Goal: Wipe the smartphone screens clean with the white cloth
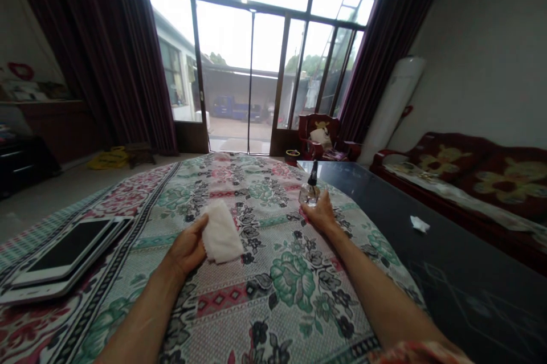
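Left hand (186, 250) pinches a soft white cloth (222, 234) at its near side, thumb on top; cloth matte, folded to a rough rectangle, left of centre over the table. Right hand (323, 215) curls round a squat, clear, shiny bottle (308, 195) with a slim black top (313, 175), near the cover's right side; cannot tell whether its base touches down. Cloth and bottle well apart.

Surface: woven tablecloth (265, 233), nubbly, green and pink flowers, dark-edged bands. At left, flat white-framed devices (70, 247) overlap in a stack, the top screen dark. At right, a smooth, glossy black tabletop (384, 204) bears a crumpled white tissue (420, 224).

Room: tall framed glass doors (226, 39), dark purple pleated curtains (98, 39), reddish sofa (440, 162) with flowered backs.
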Demonstrator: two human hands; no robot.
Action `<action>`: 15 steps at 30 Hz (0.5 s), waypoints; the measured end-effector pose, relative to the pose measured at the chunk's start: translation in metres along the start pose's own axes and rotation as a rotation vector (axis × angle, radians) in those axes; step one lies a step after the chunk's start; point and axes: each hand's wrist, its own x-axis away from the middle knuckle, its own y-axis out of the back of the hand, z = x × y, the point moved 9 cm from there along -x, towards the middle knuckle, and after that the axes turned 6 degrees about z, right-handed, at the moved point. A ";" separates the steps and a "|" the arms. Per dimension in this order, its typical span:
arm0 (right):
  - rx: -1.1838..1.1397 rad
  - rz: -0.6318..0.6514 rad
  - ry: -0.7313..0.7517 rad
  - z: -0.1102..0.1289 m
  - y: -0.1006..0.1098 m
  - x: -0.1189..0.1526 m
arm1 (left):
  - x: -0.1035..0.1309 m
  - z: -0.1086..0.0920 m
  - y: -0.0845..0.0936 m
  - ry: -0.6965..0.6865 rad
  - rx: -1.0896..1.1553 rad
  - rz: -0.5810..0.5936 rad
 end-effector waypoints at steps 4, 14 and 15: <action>-0.030 -0.031 -0.020 0.004 0.004 0.022 | -0.002 -0.003 -0.001 -0.023 -0.021 0.023; -0.420 0.456 0.225 0.121 -0.039 0.116 | -0.008 0.000 -0.001 -0.012 0.020 0.064; -0.488 0.538 0.193 0.134 -0.053 0.119 | -0.008 0.000 -0.001 -0.009 0.020 0.069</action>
